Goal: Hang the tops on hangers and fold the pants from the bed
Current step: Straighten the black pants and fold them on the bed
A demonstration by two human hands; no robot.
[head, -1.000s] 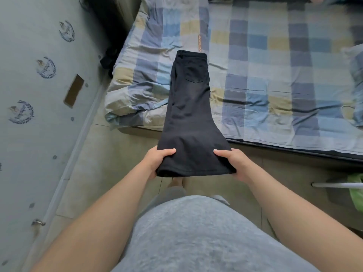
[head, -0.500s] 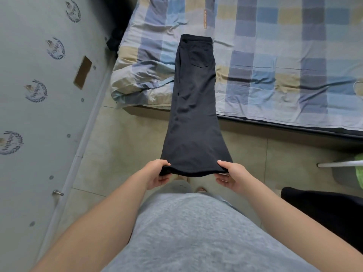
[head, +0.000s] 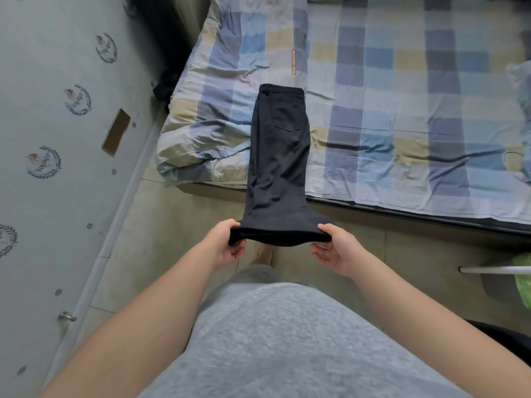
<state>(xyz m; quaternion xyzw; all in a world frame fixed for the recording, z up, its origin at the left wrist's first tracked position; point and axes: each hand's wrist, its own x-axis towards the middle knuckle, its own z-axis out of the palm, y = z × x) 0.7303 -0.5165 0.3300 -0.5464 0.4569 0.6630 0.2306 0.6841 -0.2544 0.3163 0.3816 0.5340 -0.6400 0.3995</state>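
Pants (head: pixel 278 156), black and laid leg on leg, run from the upper middle of the frame down to its centre. Their waistband (head: pixel 281 89) rests on the checked bed (head: pixel 402 116), which anchors that end, while the hem (head: pixel 280 239) is held in the air past the bed edge. The left hand (head: pixel 227 245) and the right hand (head: pixel 334 249) each pinch one hem corner, thumb above and fingers (head: pixel 319 249) below, clamped on the cloth. This pull probably keeps the fabric flat, ready for folding the hem up to the waistband.
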